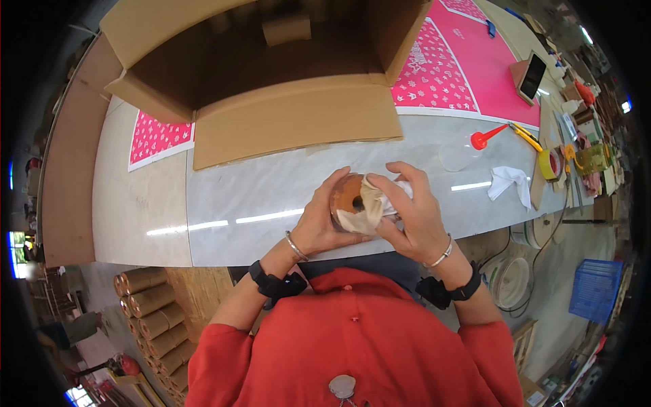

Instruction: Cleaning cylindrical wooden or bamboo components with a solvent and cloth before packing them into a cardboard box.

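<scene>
Both hands met above the tabletop (271, 197): left hand (319, 224) clasped a brown roll (347, 197) by its rim, right hand (413, 210) pinched a soft cloth (366, 207) against it. Roll looked light, stiff, cloth limp. Behind, a box (271, 74).

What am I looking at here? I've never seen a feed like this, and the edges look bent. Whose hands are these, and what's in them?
There is no machine: one wide fisheye camera on a person's head looks down at their own bare hands, so straight edges curve near the rim. The red at the bottom is their clothing.

The left hand cups a brown roll, seen end-on with its hole showing. The right hand presses a beige cloth against it.

They work over a pale grey table. On it are a big open cardboard box, pink patterned sheets, a clear bottle with a red nozzle, a white rag and a yellow tape roll. Cardboard tubes are stacked on the floor at lower left.
</scene>
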`<move>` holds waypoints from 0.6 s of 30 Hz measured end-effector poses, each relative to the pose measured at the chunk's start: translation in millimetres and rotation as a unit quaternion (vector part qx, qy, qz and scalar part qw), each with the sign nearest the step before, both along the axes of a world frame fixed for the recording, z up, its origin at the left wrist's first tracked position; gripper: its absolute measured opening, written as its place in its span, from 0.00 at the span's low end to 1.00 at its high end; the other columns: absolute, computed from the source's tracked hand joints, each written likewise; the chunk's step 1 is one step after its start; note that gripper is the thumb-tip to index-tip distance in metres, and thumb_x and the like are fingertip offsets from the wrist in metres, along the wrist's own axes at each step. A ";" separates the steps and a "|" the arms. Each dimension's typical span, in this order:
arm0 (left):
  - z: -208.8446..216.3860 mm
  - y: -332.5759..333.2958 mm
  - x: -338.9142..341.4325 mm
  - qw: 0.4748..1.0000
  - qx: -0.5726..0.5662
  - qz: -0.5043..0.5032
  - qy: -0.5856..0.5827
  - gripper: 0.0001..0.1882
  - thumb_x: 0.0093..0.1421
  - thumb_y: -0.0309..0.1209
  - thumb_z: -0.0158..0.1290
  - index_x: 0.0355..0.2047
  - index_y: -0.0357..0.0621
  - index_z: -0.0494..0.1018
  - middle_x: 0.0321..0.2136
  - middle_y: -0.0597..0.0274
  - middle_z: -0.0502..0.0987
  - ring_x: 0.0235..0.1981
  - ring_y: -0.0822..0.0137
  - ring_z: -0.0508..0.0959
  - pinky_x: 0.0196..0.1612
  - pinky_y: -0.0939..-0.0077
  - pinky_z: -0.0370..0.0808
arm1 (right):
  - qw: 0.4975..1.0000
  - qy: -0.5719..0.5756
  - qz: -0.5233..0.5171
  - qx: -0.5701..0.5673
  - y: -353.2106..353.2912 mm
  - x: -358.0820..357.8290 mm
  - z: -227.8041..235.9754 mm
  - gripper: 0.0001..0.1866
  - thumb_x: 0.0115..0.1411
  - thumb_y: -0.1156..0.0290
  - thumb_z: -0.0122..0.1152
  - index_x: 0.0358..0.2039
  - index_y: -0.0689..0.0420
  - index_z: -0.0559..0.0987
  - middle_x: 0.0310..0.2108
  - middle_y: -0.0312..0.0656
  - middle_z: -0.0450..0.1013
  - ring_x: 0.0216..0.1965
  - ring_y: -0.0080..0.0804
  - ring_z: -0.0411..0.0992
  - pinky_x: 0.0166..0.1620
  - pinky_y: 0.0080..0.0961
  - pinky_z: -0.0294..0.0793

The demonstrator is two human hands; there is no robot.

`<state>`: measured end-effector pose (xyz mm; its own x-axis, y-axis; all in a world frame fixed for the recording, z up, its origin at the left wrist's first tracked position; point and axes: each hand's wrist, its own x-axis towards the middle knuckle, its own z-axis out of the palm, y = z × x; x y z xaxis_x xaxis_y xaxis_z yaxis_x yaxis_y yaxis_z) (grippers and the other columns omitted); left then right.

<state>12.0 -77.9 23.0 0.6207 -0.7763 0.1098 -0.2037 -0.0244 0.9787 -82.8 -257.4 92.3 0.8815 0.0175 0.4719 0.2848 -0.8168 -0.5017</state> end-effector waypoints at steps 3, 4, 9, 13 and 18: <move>-6.0 0.5 2.5 0.999 -0.010 -0.006 -0.050 0.53 0.36 0.34 0.71 0.60 0.44 0.52 0.53 0.50 0.66 0.54 0.54 0.69 0.56 0.66 0.67 | 0.999 0.002 -0.001 -0.042 6.7 -1.9 12.1 0.25 0.47 0.66 0.63 0.47 0.57 0.73 0.44 0.49 0.66 0.39 0.46 0.67 0.37 0.32 0.72; -6.8 0.7 2.7 0.998 -0.010 0.000 -0.061 0.51 0.36 0.35 0.71 0.59 0.44 0.53 0.52 0.50 0.67 0.53 0.54 0.70 0.54 0.66 0.68 | 0.999 0.006 0.002 -0.044 7.1 -2.8 10.3 0.25 0.47 0.66 0.63 0.47 0.57 0.73 0.44 0.49 0.66 0.39 0.46 0.67 0.37 0.32 0.72; -12.5 -3.4 -0.1 0.996 -0.044 0.001 -0.080 0.50 0.35 0.36 0.71 0.57 0.44 0.55 0.49 0.51 0.68 0.50 0.53 0.71 0.51 0.65 0.70 | 0.990 -0.004 0.107 -0.090 17.0 2.5 2.5 0.20 0.46 0.72 0.61 0.42 0.59 0.74 0.37 0.47 0.66 0.36 0.43 0.67 0.34 0.32 0.71; -24.6 -0.9 -4.6 0.997 -0.031 0.045 -0.051 0.48 0.35 0.37 0.71 0.56 0.43 0.57 0.48 0.50 0.67 0.49 0.53 0.70 0.49 0.65 0.69 | 0.986 -0.013 0.126 -0.105 33.7 40.5 8.2 0.15 0.45 0.75 0.60 0.37 0.59 0.75 0.34 0.46 0.66 0.33 0.42 0.68 0.33 0.30 0.72; -23.9 -3.8 1.1 0.990 -0.046 0.046 -0.122 0.48 0.36 0.39 0.70 0.55 0.41 0.57 0.48 0.50 0.68 0.48 0.50 0.70 0.50 0.64 0.69 | 0.999 0.006 -0.010 -0.053 -16.1 31.2 1.2 0.12 0.46 0.75 0.59 0.35 0.58 0.75 0.32 0.45 0.66 0.34 0.42 0.68 0.33 0.31 0.72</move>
